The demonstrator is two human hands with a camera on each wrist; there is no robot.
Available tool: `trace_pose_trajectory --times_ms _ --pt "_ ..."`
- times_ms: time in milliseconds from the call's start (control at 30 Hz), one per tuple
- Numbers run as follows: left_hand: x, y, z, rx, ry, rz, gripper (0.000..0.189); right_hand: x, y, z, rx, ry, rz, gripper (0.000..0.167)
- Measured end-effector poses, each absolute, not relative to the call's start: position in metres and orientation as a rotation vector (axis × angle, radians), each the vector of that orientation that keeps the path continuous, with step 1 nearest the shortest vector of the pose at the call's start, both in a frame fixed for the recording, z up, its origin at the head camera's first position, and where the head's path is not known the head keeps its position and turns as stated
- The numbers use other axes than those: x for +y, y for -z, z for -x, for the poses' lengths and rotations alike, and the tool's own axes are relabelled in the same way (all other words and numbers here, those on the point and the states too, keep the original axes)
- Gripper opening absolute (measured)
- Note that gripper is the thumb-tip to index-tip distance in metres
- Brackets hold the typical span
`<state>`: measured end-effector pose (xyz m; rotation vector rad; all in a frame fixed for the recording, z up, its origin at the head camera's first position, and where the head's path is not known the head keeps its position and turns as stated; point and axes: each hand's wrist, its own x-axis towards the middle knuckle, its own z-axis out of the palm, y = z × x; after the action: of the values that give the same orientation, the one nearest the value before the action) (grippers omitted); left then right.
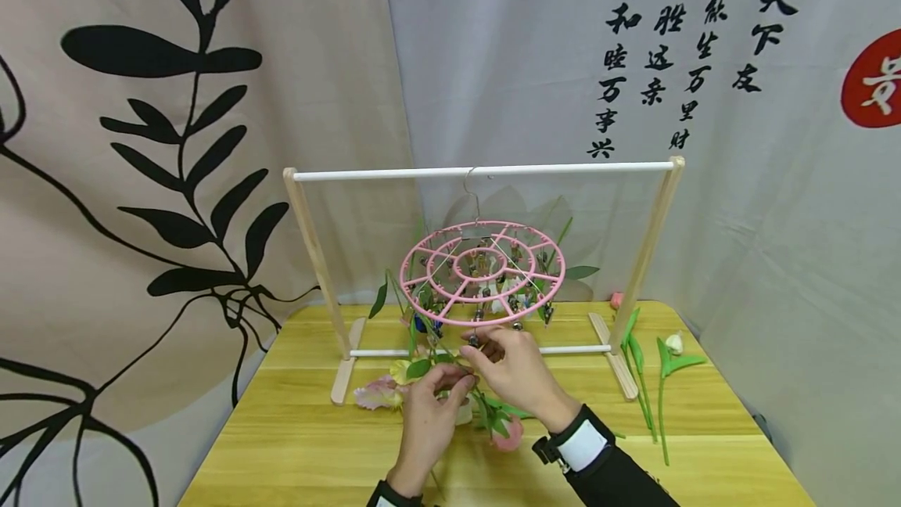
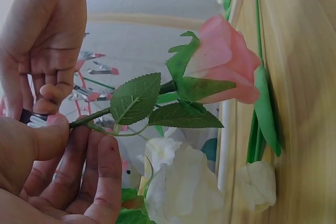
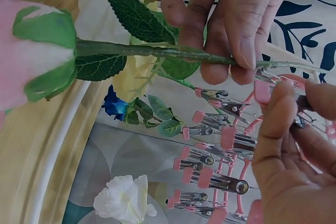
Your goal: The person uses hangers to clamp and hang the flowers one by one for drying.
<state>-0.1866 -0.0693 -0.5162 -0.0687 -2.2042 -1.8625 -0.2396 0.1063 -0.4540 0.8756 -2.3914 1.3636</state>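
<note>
In the head view a round pink clip hanger [image 1: 493, 324] hangs over the table by its hook. Below its front rim, my left hand [image 1: 431, 413] pinches the stem of a pink artificial rose [image 1: 508, 434]. The rose [image 2: 226, 61] points away from the fingers, its green leaves along the stem. My right hand [image 1: 517, 370], just above, grips a metal clip with pink tips [image 3: 262, 92] between thumb and fingers. The stem's end lies right at the tips of this clip. Several other clips [image 3: 223, 180] dangle from the hanger behind.
The hanger's hook is on the white bar [image 1: 394, 174] of a wooden-legged rack. Flowers hang from the hanger, among them a blue rose [image 3: 115, 103] and a white flower [image 3: 123, 199]. On the wooden table [image 1: 281, 444], a white tulip [image 1: 674, 343] lies to the right of the rack.
</note>
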Motion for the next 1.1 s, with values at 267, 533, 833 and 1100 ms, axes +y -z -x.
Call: trace_pose_trajectory --times_ms 267,533,833,1100 --pt "-0.0691 0.5153 0.1877 -2.216 1.867 0.090 0.012 0.1087 0.4556 0.2409 -2.301 -1.424 -0.915 0.013" --pt "-0.0699 0.5147 0.1885 -2.242 1.845 0.092 0.011 0.1099 0.4588 0.2415 -2.224 -1.431 -0.922 0.012" --pt "-0.0710 0.5159 0.1881 -2.280 1.791 0.090 0.011 0.1071 0.4629 0.2418 -2.133 -1.433 -0.901 0.011" --pt "-0.0678 0.5150 0.1899 -2.235 1.795 0.108 0.012 0.1004 0.4601 0.2424 -2.112 -1.470 -0.855 0.011"
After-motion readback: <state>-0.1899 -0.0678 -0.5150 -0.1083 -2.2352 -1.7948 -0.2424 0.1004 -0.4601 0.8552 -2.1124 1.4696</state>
